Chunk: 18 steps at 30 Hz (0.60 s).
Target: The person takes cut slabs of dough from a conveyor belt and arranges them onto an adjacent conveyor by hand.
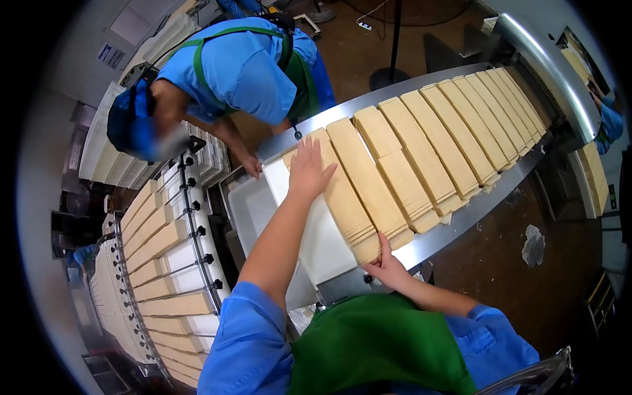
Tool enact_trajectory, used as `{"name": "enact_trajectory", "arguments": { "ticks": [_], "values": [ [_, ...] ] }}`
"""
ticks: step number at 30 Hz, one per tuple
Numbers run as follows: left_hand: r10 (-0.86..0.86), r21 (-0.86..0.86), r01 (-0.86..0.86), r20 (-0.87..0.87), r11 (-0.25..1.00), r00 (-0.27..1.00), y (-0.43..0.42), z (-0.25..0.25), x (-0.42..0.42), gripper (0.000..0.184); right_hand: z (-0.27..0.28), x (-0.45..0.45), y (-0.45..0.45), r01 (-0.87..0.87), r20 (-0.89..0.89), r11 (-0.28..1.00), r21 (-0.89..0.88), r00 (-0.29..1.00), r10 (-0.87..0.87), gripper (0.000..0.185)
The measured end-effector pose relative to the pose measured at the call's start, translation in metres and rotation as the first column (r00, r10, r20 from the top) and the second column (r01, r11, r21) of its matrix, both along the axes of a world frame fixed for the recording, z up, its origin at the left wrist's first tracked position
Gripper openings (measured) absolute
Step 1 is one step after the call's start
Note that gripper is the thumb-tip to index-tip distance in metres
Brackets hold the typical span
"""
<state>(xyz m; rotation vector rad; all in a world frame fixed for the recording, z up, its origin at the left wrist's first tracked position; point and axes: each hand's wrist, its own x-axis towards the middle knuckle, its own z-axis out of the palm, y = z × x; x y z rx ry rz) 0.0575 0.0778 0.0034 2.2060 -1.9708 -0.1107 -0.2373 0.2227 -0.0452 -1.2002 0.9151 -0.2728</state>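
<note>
Rows of stacked thin, pale yellow sheets lie across a metal-sided conveyor; I cannot tell what they are made of. My left hand [309,170] rests flat, fingers stretched out, on the far part of the nearest stack of sheets [345,209]. At the near end of the rows, my right hand [390,268] touches the sheets' edge with its index finger extended and thumb apart. Beside that stack, under my left forearm, lies a smooth white surface [324,247]. Further rows, such as one stack [368,178], continue to the right.
Across the conveyor a co-worker [237,72] bends forward, one hand [251,166] near a white tray [252,204]. On the left, a second conveyor carries pale blocks [174,304] under a rail with black knobs [201,230]. A metal roller cover [550,76] spans the conveyor's far end.
</note>
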Motion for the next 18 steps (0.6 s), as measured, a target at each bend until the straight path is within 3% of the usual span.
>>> {"name": "enact_trajectory", "arguments": {
  "ticks": [1,5,8,10,14,16,17,18],
  "values": [
    [0.005,-0.028,-0.005,0.019,1.000,1.000,-0.016,-0.006,-0.003,0.080,0.006,0.000,-0.003,-0.027,0.021,0.997,0.073,0.999,0.026,0.105],
    [0.041,0.053,-0.045,0.074,0.998,0.996,-0.044,-0.036,-0.004,0.076,0.016,-0.003,-0.016,-0.096,0.026,0.995,0.010,0.995,0.096,0.106],
    [0.019,-0.012,-0.018,0.059,1.000,0.998,-0.045,-0.043,0.003,0.073,0.008,-0.004,-0.021,-0.145,0.046,0.987,0.068,0.989,0.142,0.106],
    [0.028,0.012,-0.028,-0.026,1.000,0.999,-0.048,-0.028,0.011,0.073,0.013,-0.003,-0.026,-0.145,0.045,0.984,0.106,0.989,0.141,0.105],
    [0.043,0.065,-0.043,0.000,0.997,0.999,-0.063,-0.007,0.019,0.072,0.021,0.002,-0.030,-0.098,0.052,0.979,0.177,0.995,0.090,0.103],
    [0.095,0.161,-0.085,-0.052,0.983,0.994,-0.065,-0.004,0.022,0.075,0.025,0.005,-0.028,-0.082,0.043,0.984,0.158,0.996,0.076,0.101],
    [0.106,0.128,-0.098,-0.054,0.987,0.993,-0.065,0.000,0.025,0.075,0.023,0.008,-0.028,-0.066,0.043,0.987,0.146,0.997,0.060,0.101],
    [0.127,0.197,-0.121,-0.020,0.973,0.992,-0.062,0.003,0.029,0.076,0.011,0.010,-0.024,-0.042,0.008,0.998,0.056,0.999,0.041,0.096]
  ]
}}
